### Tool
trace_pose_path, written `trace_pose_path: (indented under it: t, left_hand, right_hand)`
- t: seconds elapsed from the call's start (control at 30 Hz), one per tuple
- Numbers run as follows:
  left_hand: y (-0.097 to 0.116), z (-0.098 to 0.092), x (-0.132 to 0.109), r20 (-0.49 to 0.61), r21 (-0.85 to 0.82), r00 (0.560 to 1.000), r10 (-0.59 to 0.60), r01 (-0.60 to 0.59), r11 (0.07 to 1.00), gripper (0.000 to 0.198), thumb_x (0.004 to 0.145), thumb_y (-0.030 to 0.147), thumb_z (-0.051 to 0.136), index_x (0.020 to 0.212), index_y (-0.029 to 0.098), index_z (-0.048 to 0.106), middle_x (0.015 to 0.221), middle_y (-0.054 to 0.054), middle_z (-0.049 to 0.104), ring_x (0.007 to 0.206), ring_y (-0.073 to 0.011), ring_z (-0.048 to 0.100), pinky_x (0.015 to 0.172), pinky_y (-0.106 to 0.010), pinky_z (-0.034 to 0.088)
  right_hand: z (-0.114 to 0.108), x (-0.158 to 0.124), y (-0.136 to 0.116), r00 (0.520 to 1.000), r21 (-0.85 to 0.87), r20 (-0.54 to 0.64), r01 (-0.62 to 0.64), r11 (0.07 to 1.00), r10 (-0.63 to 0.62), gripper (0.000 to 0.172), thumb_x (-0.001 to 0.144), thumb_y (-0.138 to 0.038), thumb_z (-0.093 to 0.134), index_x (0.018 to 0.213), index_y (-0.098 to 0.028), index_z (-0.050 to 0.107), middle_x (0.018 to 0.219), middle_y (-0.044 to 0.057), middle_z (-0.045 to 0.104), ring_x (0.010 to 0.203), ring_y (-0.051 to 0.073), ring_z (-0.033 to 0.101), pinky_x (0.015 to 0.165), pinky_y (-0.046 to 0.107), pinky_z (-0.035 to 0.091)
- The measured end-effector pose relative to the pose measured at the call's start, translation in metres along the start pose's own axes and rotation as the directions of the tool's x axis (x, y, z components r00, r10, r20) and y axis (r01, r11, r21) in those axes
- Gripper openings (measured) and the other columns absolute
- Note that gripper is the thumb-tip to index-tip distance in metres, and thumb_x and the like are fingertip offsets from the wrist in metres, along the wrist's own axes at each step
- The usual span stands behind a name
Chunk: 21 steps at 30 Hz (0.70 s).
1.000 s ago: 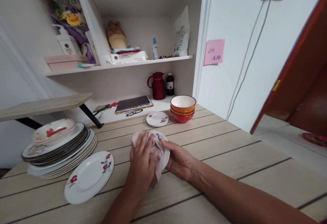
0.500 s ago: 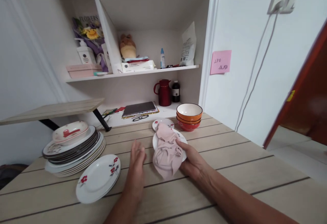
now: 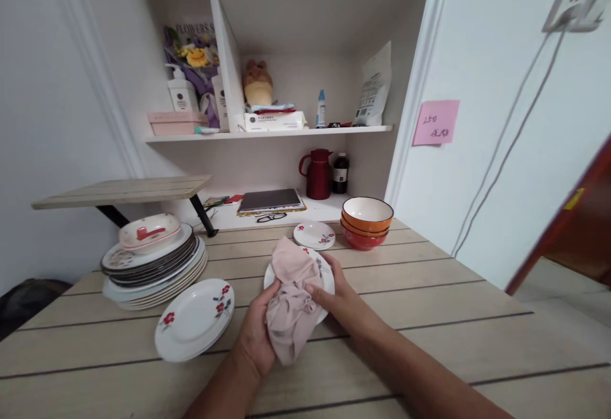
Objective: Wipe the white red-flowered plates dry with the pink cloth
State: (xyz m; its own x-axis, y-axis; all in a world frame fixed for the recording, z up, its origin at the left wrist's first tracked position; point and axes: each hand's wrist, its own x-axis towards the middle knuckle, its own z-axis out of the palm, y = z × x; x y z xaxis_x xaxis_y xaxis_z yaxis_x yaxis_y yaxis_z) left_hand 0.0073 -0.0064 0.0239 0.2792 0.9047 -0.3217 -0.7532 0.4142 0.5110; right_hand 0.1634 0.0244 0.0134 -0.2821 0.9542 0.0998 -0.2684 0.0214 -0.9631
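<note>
A white plate with a red flower pattern is held over the table, and a crumpled pink cloth lies across it. My right hand grips the plate from the right, its thumb pressing on the cloth. At the lower left, my left hand closes around the cloth beside the plate's edge; its fingers are partly hidden underneath. Just beyond is a small flowered plate on the table. To the left lie similar flowered plates, stacked.
Bowls, orange over red, are stacked at the back right. A tall pile of plates topped by an oval dish stands left, near a raised wooden shelf. Behind are a laptop, glasses and a red jug.
My left hand has moved in from the side and now grips the cloth at the plate. Plate and cloth have shifted slightly left and nearer. The view has turned a little left.
</note>
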Motion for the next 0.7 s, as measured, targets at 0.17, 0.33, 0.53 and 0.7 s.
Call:
trace_pose_path:
  t: [0.17,0.33,0.53,0.7]
  left_hand:
    - [-0.005,0.002,0.000,0.017,0.037,1.000,-0.001,0.000,0.999,0.045,0.087,0.029,0.058,0.128,0.010,0.056,0.107,-0.015,0.073,0.099,-0.0262,0.069,0.095,-0.038,0.050]
    - [-0.012,0.003,0.004,0.024,0.097,0.998,0.056,-0.058,0.994,0.044,0.084,0.024,0.062,0.126,0.012,0.058,0.104,-0.014,0.074,0.097,-0.0255,0.070,0.093,-0.038,0.051]
    - [-0.011,0.003,0.002,-0.004,0.120,1.000,0.004,-0.004,0.993,0.045,0.083,0.027,0.065,0.125,0.011,0.058,0.103,-0.015,0.074,0.095,-0.0263,0.070,0.091,-0.038,0.052]
    - [-0.009,-0.001,0.007,-0.046,0.047,0.998,-0.049,0.051,0.998,0.040,0.086,0.030,0.059,0.119,0.006,0.061,0.098,-0.016,0.074,0.095,-0.0264,0.070,0.090,-0.038,0.052]
  right_hand:
    - [-0.027,0.007,-0.005,0.943,-0.555,-0.120,0.195,0.808,-0.310,0.075,0.079,-0.043,0.065,0.144,-0.030,0.031,0.150,0.013,0.029,0.130,0.029,0.042,0.105,0.050,0.039]
    - [-0.030,0.006,-0.013,0.901,-0.747,0.019,0.301,0.592,-0.434,0.069,0.073,-0.041,0.070,0.136,-0.030,0.047,0.153,0.010,0.022,0.143,0.030,0.021,0.114,0.049,0.025]
    - [-0.036,0.009,-0.015,0.877,-0.702,-0.068,0.296,0.648,-0.475,0.014,0.075,-0.024,0.065,0.088,-0.025,0.069,0.140,0.007,0.041,0.134,0.027,0.036,0.111,0.047,0.029]
    - [-0.033,0.004,-0.020,0.852,-0.639,-0.047,0.376,0.671,-0.522,0.010,0.078,-0.018,0.061,0.082,-0.024,0.068,0.119,0.008,0.057,0.117,0.024,0.050,0.099,0.042,0.040]
